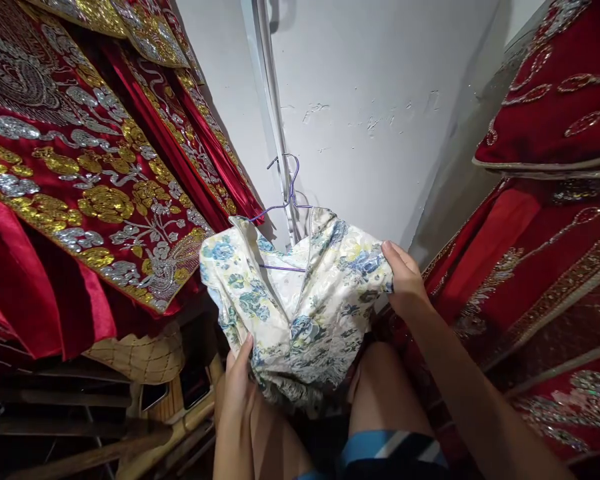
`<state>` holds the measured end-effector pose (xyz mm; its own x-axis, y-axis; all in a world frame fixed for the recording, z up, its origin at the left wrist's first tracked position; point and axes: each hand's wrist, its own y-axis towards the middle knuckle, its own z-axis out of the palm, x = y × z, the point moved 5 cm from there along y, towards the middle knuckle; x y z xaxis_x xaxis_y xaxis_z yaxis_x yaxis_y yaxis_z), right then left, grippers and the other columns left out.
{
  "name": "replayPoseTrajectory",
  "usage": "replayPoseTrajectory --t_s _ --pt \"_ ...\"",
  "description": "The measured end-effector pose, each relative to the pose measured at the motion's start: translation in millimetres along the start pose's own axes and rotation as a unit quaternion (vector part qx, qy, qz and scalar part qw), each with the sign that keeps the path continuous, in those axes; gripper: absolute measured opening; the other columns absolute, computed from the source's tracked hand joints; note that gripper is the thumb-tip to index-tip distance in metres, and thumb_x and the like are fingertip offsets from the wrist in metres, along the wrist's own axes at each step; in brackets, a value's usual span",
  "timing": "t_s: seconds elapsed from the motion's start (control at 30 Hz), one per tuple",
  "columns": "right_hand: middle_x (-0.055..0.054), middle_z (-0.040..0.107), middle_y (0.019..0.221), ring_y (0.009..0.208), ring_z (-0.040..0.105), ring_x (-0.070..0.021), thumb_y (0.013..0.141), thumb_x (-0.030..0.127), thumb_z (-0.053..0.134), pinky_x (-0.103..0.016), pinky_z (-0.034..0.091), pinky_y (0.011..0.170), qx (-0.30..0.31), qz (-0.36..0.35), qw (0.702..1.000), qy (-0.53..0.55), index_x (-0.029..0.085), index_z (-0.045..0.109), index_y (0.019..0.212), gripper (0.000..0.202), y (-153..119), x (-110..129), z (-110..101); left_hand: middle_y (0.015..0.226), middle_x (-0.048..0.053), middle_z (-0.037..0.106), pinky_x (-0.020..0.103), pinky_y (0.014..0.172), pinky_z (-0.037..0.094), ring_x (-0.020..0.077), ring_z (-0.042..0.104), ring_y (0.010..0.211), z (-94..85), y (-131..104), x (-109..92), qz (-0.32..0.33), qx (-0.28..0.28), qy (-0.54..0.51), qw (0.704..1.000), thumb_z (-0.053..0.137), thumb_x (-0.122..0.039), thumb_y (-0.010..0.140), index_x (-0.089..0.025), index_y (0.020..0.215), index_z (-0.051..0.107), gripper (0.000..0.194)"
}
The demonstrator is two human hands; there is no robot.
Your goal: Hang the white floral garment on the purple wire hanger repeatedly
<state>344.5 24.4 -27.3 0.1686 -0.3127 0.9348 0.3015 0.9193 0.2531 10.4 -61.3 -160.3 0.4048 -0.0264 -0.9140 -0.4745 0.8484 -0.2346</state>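
In the middle of the head view a white dress (325, 300) with blue and green flowers hangs on a purple wire hanger (294, 180). Its neckline is open at the front, and the hanger's lower bar shows inside. My left hand (240, 373) grips the garment's edge low on the left side, thumb on top. At the right shoulder, my right hand (404, 273) pinches the cloth near the sleeve. The lower part of the garment falls toward my legs, and its end is hidden.
A metal pole (267, 87) runs down the white wall (370, 87) behind the hanger. Red garments with gold and silver embroidery (105, 160) hang at left, and more red beaded garments (545, 253) hang at right. A wooden chair (180, 433) stands lower left with a quilted tan item (140, 357).
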Motion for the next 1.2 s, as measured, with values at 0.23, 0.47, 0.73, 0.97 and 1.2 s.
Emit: replayPoseTrajectory --t_s 0.23,0.47,0.73,0.97,1.2 --pt "-0.008 0.067 0.107 0.102 0.062 -0.0247 0.089 0.045 0.06 -0.036 0.05 0.087 -0.166 -0.067 0.981 -0.076 0.025 0.062 0.103 0.025 -92 -49 -13 0.131 0.006 0.067 0.038 0.112 0.045 0.0274 0.054 0.134 21.9 -35 20 -0.014 0.047 -0.028 0.998 0.084 -0.045 0.069 -0.031 0.13 0.061 0.067" --pt "0.001 0.057 0.061 0.06 0.054 -0.0173 0.093 0.06 0.054 -0.03 0.042 0.062 0.294 0.14 0.945 -0.024 0.022 0.055 0.078 0.041 -157 -97 69 0.12 0.009 0.071 0.04 0.11 0.047 0.0305 0.062 0.124 47.8 -51 17 0.03 0.149 0.032 0.988 0.086 -0.045 0.066 -0.025 0.13 0.063 0.071" --pt "0.002 0.048 0.054 0.054 0.046 -0.0133 0.097 0.062 0.045 -0.027 0.035 0.056 0.275 0.118 0.953 -0.045 0.02 0.05 0.066 0.052 -155 -85 70 0.122 0.01 0.07 0.04 0.113 0.042 0.0302 0.059 0.127 41.0 -51 11 0.048 0.146 0.063 0.986 0.086 -0.042 0.067 -0.024 0.132 0.062 0.072" --pt "0.004 0.047 0.054 0.054 0.046 -0.0121 0.096 0.059 0.049 -0.025 0.035 0.056 0.23 0.119 0.965 -0.049 0.022 0.043 0.069 0.047 -138 -80 70 0.125 0.014 0.069 0.045 0.112 0.042 0.0336 0.059 0.125 44.9 -54 17 0.066 0.15 0.065 0.984 0.085 -0.044 0.068 -0.017 0.136 0.06 0.078" --pt "0.006 0.035 0.051 0.05 0.032 -0.0099 0.095 0.05 0.052 -0.025 0.027 0.05 0.195 0.09 0.977 0.003 0.022 0.037 0.06 0.047 -133 -66 76 0.121 0.012 0.07 0.044 0.112 0.042 0.0317 0.058 0.127 36.5 -51 5 0.071 0.125 0.1 0.984 0.085 -0.043 0.067 -0.018 0.127 0.064 0.068"
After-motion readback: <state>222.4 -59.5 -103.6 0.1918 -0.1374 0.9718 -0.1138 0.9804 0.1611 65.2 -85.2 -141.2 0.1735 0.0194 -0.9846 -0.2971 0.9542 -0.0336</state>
